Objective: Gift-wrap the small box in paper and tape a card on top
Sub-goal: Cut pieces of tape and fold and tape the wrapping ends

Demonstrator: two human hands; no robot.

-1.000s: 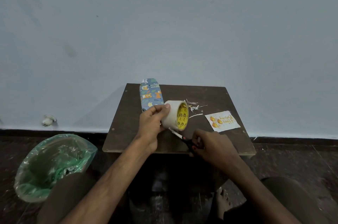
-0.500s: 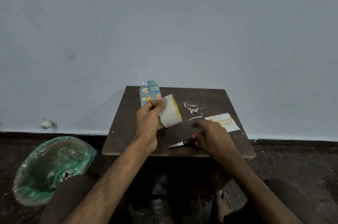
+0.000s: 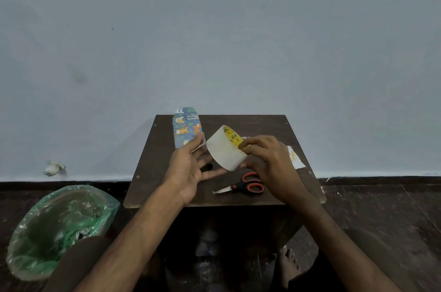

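The small box (image 3: 187, 128), wrapped in blue cartoon-print paper, lies at the back left of the dark wooden table (image 3: 274, 129). My right hand (image 3: 269, 162) grips a roll of clear tape (image 3: 224, 151) with a yellow core, held above the table's middle. To the left of the roll my left hand (image 3: 191, 167) has its palm up and fingers spread. A pale strip of tape seems to hang at its fingertips. The white card (image 3: 296, 159) with orange print lies at the right, partly hidden behind my right hand.
Scissors (image 3: 248, 186) with red-and-black handles lie near the table's front edge. A bin lined with a green bag (image 3: 59, 227) stands on the floor at the left. A small white object (image 3: 53, 167) sits by the wall. My knees and a bare foot show below.
My right hand put the scissors down on the table and took hold of the tape roll. My left hand let go of the roll and opened beside it.
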